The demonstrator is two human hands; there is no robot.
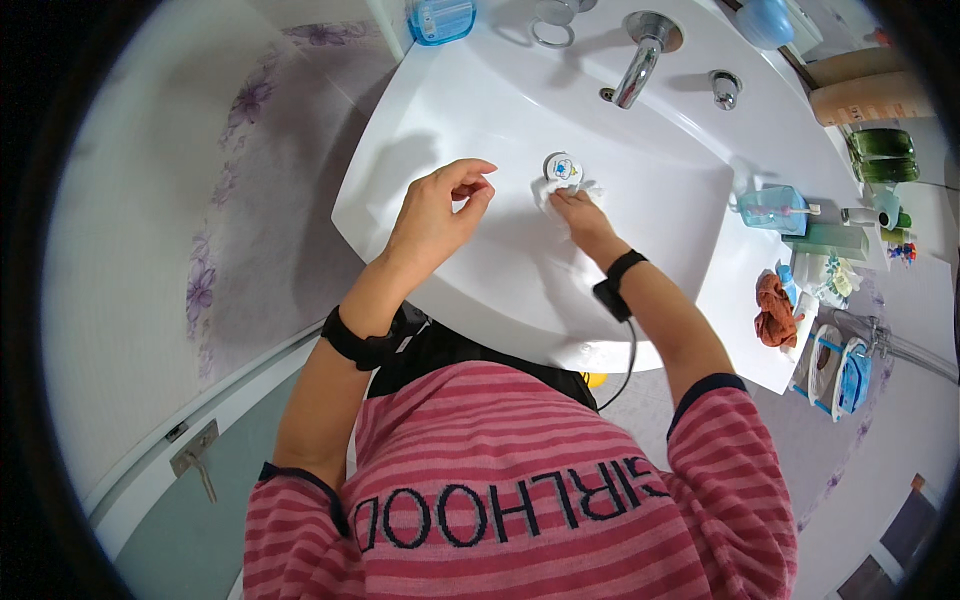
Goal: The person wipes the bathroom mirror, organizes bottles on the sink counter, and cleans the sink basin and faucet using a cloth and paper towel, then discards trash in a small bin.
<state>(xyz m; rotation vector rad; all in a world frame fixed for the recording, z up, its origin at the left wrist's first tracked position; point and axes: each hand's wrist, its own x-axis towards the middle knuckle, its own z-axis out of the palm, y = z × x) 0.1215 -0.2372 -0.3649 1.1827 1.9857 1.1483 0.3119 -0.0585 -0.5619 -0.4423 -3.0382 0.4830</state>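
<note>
My right hand (586, 223) presses a crumpled white tissue or thin cloth (553, 202) against the bottom of a white washbasin (480, 285). Just beyond the fingertips is a round drain cover (563, 169) with a small cartoon picture on it; the white material touches its near edge. To the left, my left hand (441, 206) hovers over the basin, its fingers curled and apart, holding nothing. A chrome faucet (640, 71) rises from the far side of the basin. Both wrists wear black bands, and a cable hangs from the right one.
A blue bottle (442, 21) stands at the basin's far left corner, and a chrome knob (725, 90) is right of the faucet. Along the right side are a blue cup with a toothbrush (772, 210), a brown cloth (776, 311) and several bottles. A tiled wall is close on the left.
</note>
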